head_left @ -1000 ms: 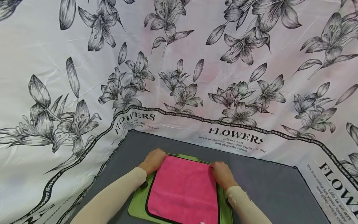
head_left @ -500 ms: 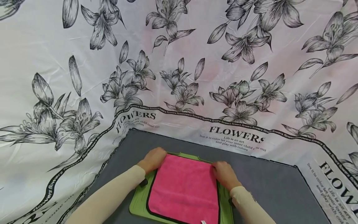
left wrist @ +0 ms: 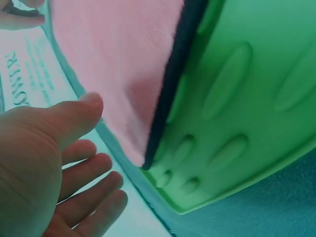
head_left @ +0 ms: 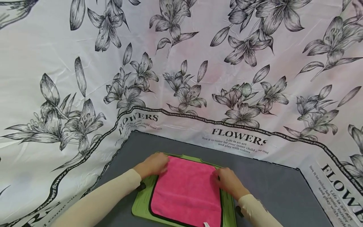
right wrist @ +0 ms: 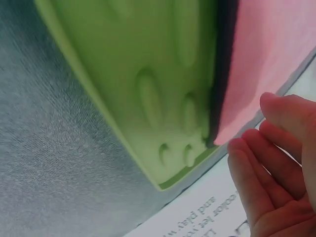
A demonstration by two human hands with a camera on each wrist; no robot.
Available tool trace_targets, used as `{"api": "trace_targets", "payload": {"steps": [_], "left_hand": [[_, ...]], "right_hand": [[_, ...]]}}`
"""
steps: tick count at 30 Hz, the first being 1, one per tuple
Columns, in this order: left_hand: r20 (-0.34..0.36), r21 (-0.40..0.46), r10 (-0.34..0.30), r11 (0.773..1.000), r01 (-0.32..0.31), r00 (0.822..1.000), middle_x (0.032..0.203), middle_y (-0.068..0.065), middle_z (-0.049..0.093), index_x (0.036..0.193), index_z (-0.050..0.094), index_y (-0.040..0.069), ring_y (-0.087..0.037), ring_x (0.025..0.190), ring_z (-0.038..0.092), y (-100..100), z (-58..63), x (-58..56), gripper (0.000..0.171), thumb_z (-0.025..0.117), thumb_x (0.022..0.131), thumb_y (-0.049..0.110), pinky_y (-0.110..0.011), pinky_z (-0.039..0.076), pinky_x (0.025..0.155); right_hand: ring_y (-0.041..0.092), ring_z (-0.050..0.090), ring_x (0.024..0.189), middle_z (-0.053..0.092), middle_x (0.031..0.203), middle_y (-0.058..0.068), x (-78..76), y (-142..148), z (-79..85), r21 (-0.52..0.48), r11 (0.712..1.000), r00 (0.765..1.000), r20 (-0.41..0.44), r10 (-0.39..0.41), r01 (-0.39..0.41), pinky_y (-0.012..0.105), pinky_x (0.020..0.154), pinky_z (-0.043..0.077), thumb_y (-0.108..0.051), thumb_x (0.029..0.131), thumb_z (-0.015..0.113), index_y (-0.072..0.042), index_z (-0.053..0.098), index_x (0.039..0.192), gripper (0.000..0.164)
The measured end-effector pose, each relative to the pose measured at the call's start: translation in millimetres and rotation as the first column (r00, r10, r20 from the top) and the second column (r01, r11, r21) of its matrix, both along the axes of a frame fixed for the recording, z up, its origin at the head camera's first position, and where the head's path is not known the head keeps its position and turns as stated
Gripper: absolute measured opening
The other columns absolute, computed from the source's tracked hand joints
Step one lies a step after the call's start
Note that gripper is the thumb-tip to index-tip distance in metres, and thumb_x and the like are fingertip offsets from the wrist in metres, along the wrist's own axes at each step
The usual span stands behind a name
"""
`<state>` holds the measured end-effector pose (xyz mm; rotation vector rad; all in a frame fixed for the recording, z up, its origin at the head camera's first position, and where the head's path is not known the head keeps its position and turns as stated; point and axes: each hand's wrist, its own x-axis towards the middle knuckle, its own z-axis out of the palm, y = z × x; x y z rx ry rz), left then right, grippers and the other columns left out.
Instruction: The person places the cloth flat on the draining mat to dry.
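Holding nothing with loosely extended fingers of left hand (head_left: 154, 164) or right hand (head_left: 229, 181); equally near to far corners of four-sided black-edged pink fabric cloth (head_left: 187, 192), stretching between fingers and towards body, on green plastic board (head_left: 141, 203). Cannot tell contact.

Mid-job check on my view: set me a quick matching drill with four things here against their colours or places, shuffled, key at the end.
Things:
1. cloth
2. board
3. table surface
4. left sleeve

Descriptions:
A. grey, beneath everything else listed
B. cream
C. pink, dark-edged
D. green, under item 1

Pairs: 1-C, 2-D, 3-A, 4-B
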<state>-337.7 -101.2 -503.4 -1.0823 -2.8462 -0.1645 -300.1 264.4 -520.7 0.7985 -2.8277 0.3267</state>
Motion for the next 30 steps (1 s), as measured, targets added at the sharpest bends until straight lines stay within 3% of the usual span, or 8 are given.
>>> {"api": "trace_targets", "payload": {"steps": [4,9,19,23,25,27,30], "left_hand": [[0.032,-0.026,-0.019,0.999,0.02,0.999,0.075,0.007,0.058,0.09,0.069,0.014,-0.012,0.071,0.057,-1,10.5,15.2,0.019,0.079,0.086,0.031,-0.031,0.048,0.062],[0.05,-0.029,-0.05,0.998,0.052,0.997,0.073,0.009,0.058,0.094,0.072,0.014,-0.008,0.067,0.053,-4,21.9,35.3,0.026,0.082,0.083,0.034,-0.027,0.044,0.059],[0.001,-0.061,-0.201,0.978,0.201,0.98,0.072,0.012,0.059,0.088,0.071,0.018,-0.003,0.065,0.048,-1,36.3,82.9,0.025,0.085,0.079,0.036,-0.022,0.043,0.061],[0.035,-0.076,-0.23,0.97,0.232,0.973,0.066,0.015,0.056,0.08,0.071,0.02,0.001,0.058,0.042,0,39.9,104.5,0.019,0.085,0.08,0.032,-0.018,0.038,0.053],[0.072,-0.08,-0.245,0.965,0.251,0.967,0.057,0.017,0.042,0.068,0.064,0.021,0.001,0.053,0.03,0,39.4,114.7,0.024,0.084,0.08,0.027,-0.017,0.027,0.048],[0.09,-0.083,-0.264,0.959,0.271,0.96,0.053,0.017,0.03,0.058,0.055,0.022,0.0,0.051,0.019,0,36.9,124.3,0.036,0.084,0.078,0.023,-0.018,0.02,0.045],[0.093,-0.118,-0.282,0.949,0.292,0.955,0.051,0.016,0.027,0.054,0.048,0.023,-0.001,0.05,0.017,0,28.6,135.8,0.042,0.082,0.078,0.018,-0.018,0.019,0.043]], "right_hand": [[0.012,0.067,0.071,0.073,0.081,-0.003,15.6,-4,5.6,-0.01,0.999,0.998,0.044,0.044,-0.044,0.03,0.062,0.054,-0.007,0.083,0.078,-0.013,0.077,0.089,0.008],[0.017,0.073,0.089,0.077,0.096,0.001,35.1,-8,12.2,0.011,0.999,0.994,0.093,0.05,-0.051,0.034,0.074,0.059,-0.011,0.084,0.079,-0.008,0.078,0.103,0.019],[0.011,0.072,0.083,0.077,0.095,0.0,76.9,-9,23.4,-0.044,0.989,0.977,0.159,0.144,-0.139,0.029,0.07,0.058,-0.013,0.085,0.08,-0.01,0.079,0.102,0.018],[0.009,0.071,0.084,0.077,0.093,-0.004,92.2,-8,25.8,-0.051,0.984,0.967,0.181,0.178,-0.172,0.027,0.069,0.058,-0.015,0.086,0.079,-0.012,0.079,0.101,0.016],[0.006,0.071,0.085,0.077,0.093,-0.006,99.3,-7,26.8,-0.055,0.98,0.958,0.207,0.2,-0.193,0.025,0.069,0.057,-0.013,0.085,0.079,-0.013,0.079,0.101,0.015],[0.002,0.069,0.082,0.075,0.09,-0.009,106.6,-8,28.1,-0.064,0.974,0.941,0.252,0.225,-0.215,0.024,0.068,0.056,-0.011,0.085,0.079,-0.014,0.079,0.099,0.014],[-0.006,0.06,0.07,0.069,0.079,-0.016,118.5,-11,28.1,-0.104,0.967,0.909,0.33,0.256,-0.234,0.018,0.061,0.051,-0.008,0.085,0.077,-0.019,0.079,0.09,0.012]]}}
